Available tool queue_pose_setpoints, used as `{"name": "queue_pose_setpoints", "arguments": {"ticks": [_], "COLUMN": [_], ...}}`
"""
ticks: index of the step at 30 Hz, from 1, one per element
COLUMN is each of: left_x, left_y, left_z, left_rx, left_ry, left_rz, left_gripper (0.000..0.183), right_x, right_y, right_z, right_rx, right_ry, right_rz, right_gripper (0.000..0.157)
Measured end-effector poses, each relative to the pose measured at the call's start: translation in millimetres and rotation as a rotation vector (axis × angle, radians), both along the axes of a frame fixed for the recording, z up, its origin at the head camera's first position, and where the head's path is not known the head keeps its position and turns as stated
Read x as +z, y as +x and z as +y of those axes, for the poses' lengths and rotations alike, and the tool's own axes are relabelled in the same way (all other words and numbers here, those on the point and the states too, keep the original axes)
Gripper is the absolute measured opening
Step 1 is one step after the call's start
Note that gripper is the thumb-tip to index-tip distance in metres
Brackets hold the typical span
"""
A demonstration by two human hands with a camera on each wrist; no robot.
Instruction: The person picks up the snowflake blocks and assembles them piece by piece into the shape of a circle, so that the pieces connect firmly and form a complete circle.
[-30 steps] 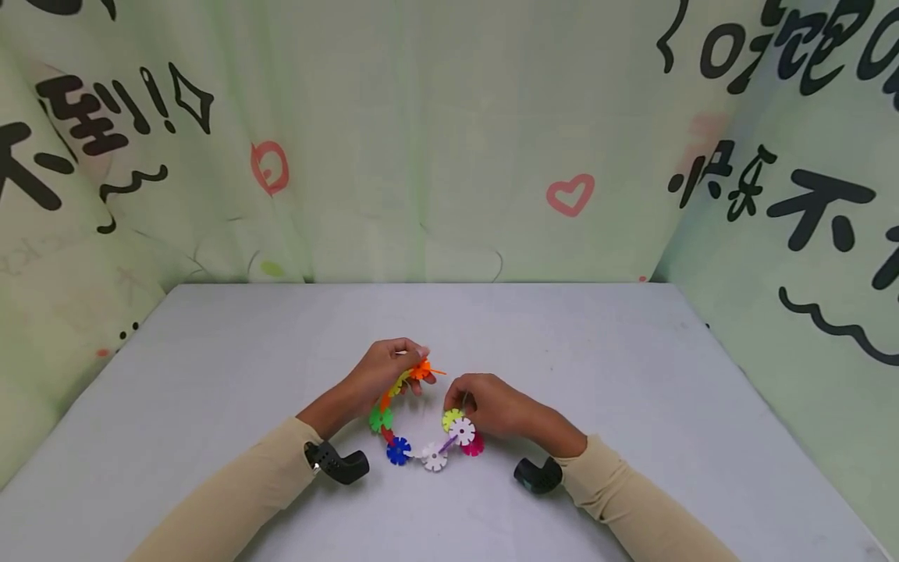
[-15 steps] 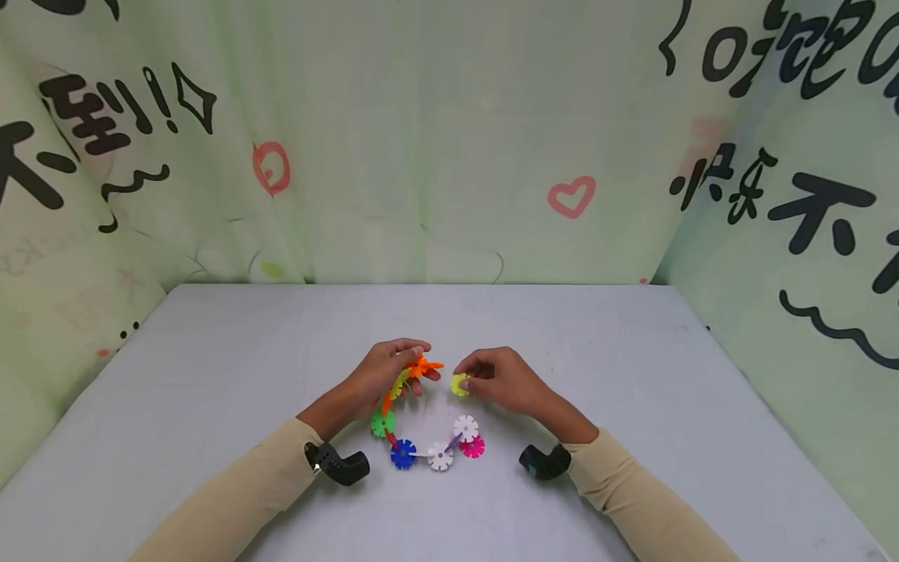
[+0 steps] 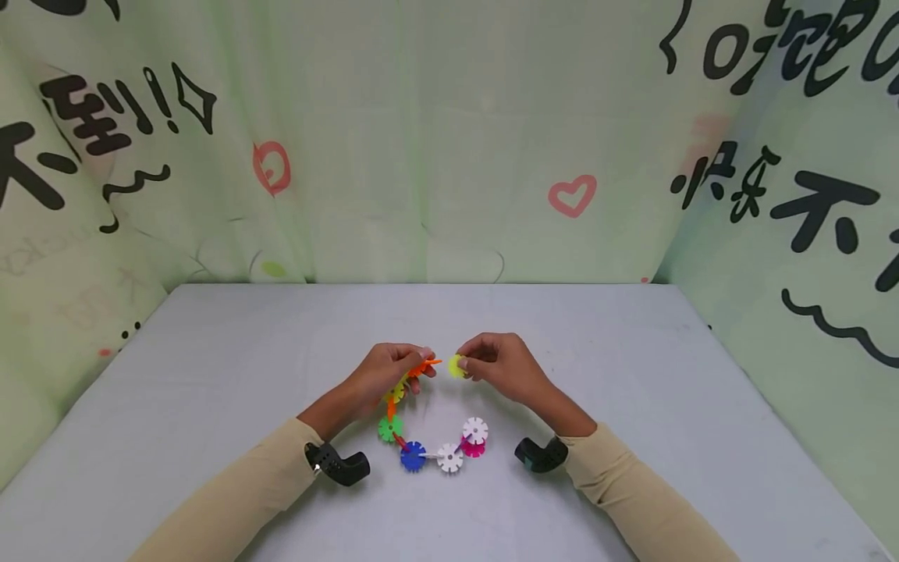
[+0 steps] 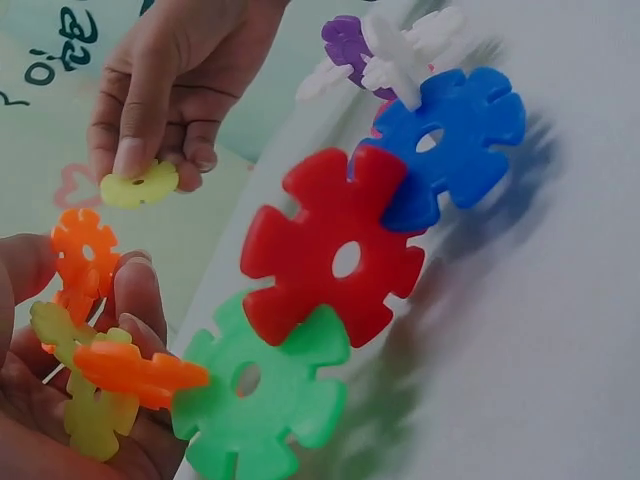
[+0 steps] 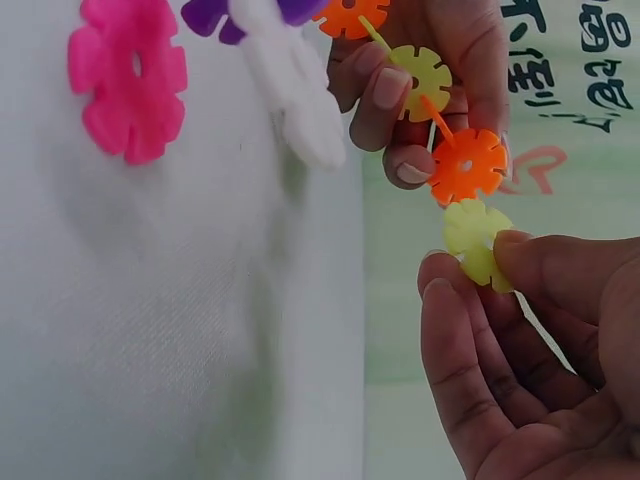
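Observation:
My left hand (image 3: 379, 378) grips the upper end of a curved chain of notched plastic flower discs. Its end piece is an orange disc (image 5: 462, 172), with yellow and orange discs among the fingers. From there the chain runs through a green disc (image 4: 285, 410), a red disc (image 4: 300, 230), a blue disc (image 4: 470, 160), then white, purple and pink pieces. My right hand (image 3: 507, 373) pinches a loose yellow disc (image 5: 470, 238) between thumb and fingertips. In the right wrist view the yellow disc's edge is close to the orange disc; whether they touch I cannot tell.
The white table (image 3: 597, 351) lies under the chain. A pink disc (image 5: 135, 100) is at the chain's right end, near a white disc (image 3: 475, 430). Printed curtains (image 3: 421, 156) stand behind the table and at both sides. Each wrist wears a black camera.
The yellow disc came away from beside the chain's white and pink end as my right hand lifted it up toward the orange end. The chain's lower part shifted slightly right.

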State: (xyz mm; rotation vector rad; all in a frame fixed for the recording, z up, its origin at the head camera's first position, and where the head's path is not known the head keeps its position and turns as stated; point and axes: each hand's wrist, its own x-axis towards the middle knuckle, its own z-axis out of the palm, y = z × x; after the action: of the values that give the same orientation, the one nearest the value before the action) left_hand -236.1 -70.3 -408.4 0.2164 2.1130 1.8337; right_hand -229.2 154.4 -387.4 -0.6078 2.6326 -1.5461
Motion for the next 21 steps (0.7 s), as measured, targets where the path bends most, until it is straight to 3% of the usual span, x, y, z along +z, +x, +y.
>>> {"name": "queue_pose_setpoints", "arguments": {"ticks": [11, 21], "left_x": [3.2, 0.3], "left_y": [1.7, 2.1], "left_z": [3.9, 6.4], "left_rx": [-0.026, -0.027], "left_ry": [0.019, 0.036], "left_rz": [-0.014, -0.007], "left_gripper": [0.029, 0.031], "right_x": [5.1, 5.2], "right_y": [-1.2, 1.7], "right_z": [-4.4, -6.2], "right_rx": [-0.085, -0.029], "right_ry": [-0.08, -0.163], "right_rz": [-0.075, -0.171], "right_gripper": [0.016, 0.017]}}
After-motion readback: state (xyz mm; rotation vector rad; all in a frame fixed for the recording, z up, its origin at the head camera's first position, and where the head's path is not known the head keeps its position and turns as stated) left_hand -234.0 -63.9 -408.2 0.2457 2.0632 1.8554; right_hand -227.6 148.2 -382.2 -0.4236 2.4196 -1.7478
